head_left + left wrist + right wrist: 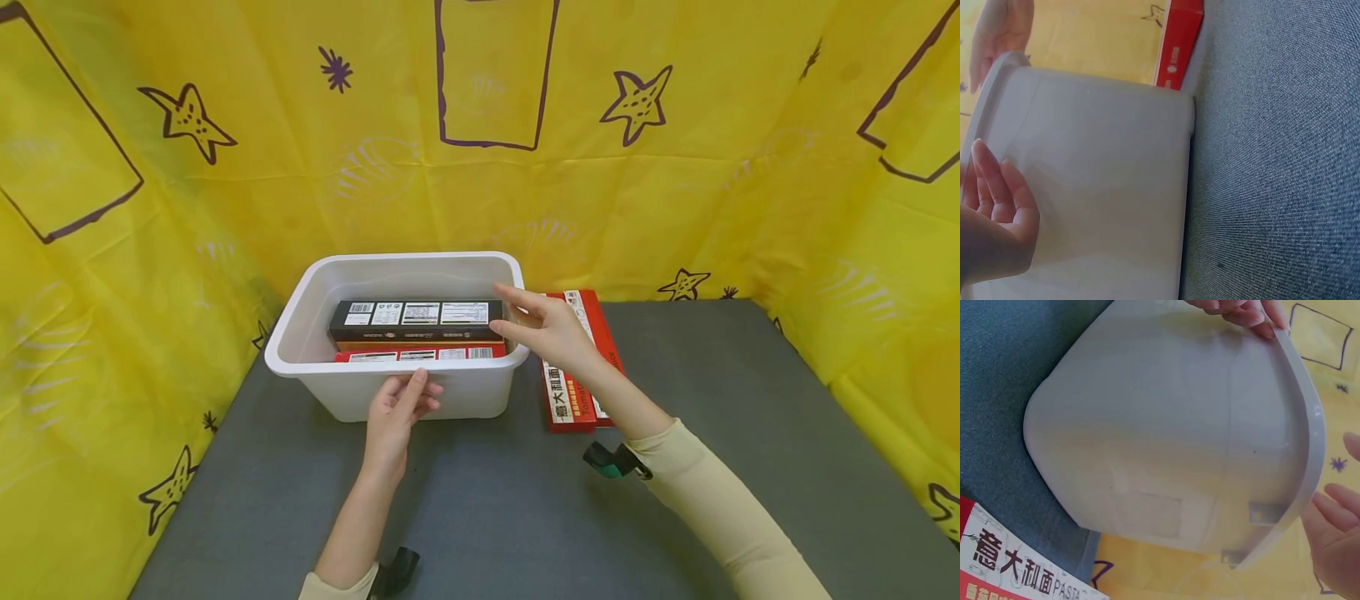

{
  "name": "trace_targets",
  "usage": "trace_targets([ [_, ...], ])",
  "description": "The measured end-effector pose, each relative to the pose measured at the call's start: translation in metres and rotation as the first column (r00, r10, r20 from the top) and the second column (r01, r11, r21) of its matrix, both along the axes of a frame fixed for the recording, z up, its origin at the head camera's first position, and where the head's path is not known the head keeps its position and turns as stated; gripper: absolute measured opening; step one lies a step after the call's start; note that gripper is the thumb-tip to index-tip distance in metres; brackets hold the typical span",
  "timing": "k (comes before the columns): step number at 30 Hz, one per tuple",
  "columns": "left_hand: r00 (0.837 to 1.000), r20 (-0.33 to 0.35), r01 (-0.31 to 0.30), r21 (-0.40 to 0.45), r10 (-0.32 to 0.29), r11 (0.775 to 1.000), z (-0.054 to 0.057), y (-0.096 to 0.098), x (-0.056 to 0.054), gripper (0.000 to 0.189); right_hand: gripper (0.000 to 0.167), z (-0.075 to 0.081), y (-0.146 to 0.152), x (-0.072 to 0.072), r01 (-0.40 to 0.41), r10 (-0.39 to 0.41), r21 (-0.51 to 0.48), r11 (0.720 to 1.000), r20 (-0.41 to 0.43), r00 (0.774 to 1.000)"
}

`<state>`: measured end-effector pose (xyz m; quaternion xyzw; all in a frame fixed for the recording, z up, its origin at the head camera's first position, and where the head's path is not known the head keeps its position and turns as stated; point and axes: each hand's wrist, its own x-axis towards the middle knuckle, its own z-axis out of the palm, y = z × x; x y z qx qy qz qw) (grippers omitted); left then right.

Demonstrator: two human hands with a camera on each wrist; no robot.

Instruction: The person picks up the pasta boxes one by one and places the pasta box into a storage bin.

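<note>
A white plastic bin (420,392) stands on the table. Inside it, a black box (420,323) with white label panels lies behind a red box (491,352), which the front wall partly hides. My left hand (397,408) holds the bin's front rim, its thumb at the edge and its fingers bent below against the outer wall. Over the bin's right rim is my right hand (551,333), thumb and fingers apart with nothing between them. The left wrist view shows the left hand (1004,212) beside the wall; the right wrist view shows the right hand (1338,534) near the rim.
Red and white pasta boxes (573,404) lie on the grey table (720,417) just right of the bin, partly under my right forearm. Yellow printed cloth (375,192) hangs behind the bin and along both sides.
</note>
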<state>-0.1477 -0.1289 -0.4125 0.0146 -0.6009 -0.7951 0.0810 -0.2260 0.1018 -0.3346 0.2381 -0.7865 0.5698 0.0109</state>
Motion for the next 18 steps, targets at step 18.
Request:
trace_targets([
  [18,1.000,0.004,-0.004,-0.004,0.004,1.000,-0.002,0.000,-0.001,0.022,0.057,-0.019,0.038,0.015,0.150,-0.150,-0.048,0.987,-0.006,0.989],
])
